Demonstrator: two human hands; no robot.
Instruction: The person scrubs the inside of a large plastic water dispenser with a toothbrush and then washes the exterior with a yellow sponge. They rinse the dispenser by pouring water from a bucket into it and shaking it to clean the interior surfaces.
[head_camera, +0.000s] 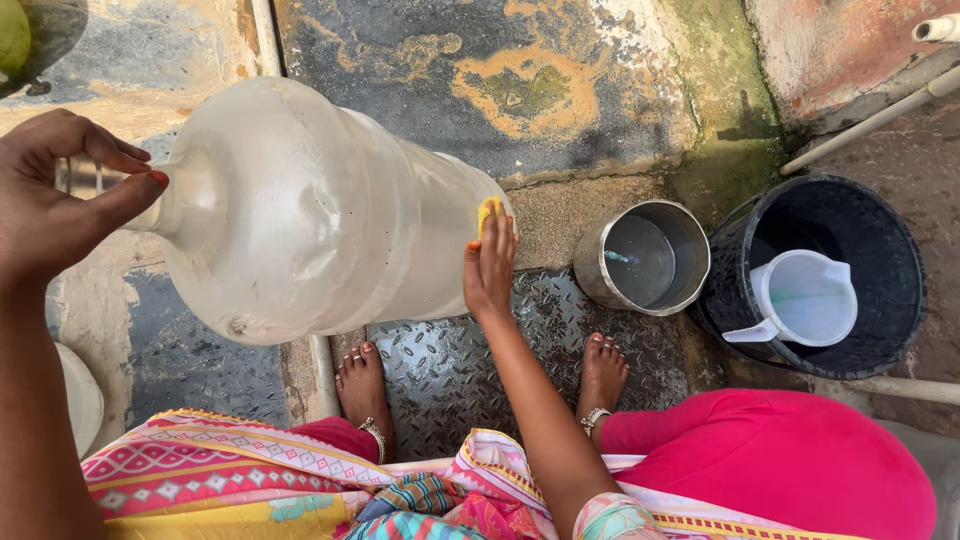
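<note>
Both hands worked one big jug (310, 210): the left hand (50, 200) pinched its neck steady while the right hand (490, 265) pressed a yellow sponge (488, 212) against its base.

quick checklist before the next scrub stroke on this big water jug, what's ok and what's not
1. Left hand gripping the neck of the water jug: ok, fingers wrap the neck.
2. Right hand pressing the yellow scrubber on the jug's base end: ok, in contact.
3. Jug tilted on its side and steadied: ok, both hands on it.
4. Rinse water in the steel pot: ok, water visible.
5. Jug inside the black bucket: ok; the bucket's water level cannot tell.
6. Bare feet on wet metal plate: not ok, possibly slippery.
</note>
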